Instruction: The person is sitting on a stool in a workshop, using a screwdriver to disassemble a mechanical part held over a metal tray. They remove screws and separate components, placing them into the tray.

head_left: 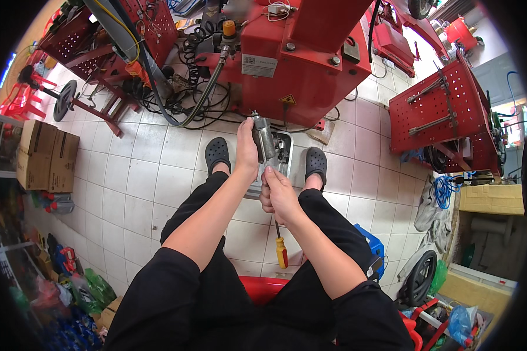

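My left hand (247, 147) is closed around a grey metal cylindrical part (266, 142) with a narrow end pointing away from me, resembling a small motor. Just below and to its right, my right hand (279, 193) grips the shaft of a long screwdriver. The screwdriver's yellow and red handle (281, 254) hangs free below the hand, toward me. A thin length of metal runs from my right fingertips up to the cylinder; whether it touches is unclear. Beneath the hands, between my feet, lies a metal tray (289, 153) with dark metal pieces in it, partly hidden.
Ahead stands a large red machine (304, 88) with black hoses (208, 105) at its left. A red perforated cart (439, 114) is at the right. Cardboard boxes (47, 157) stand at the left. A blue case (372, 248) sits beside my right leg, above white floor tiles (129, 193).
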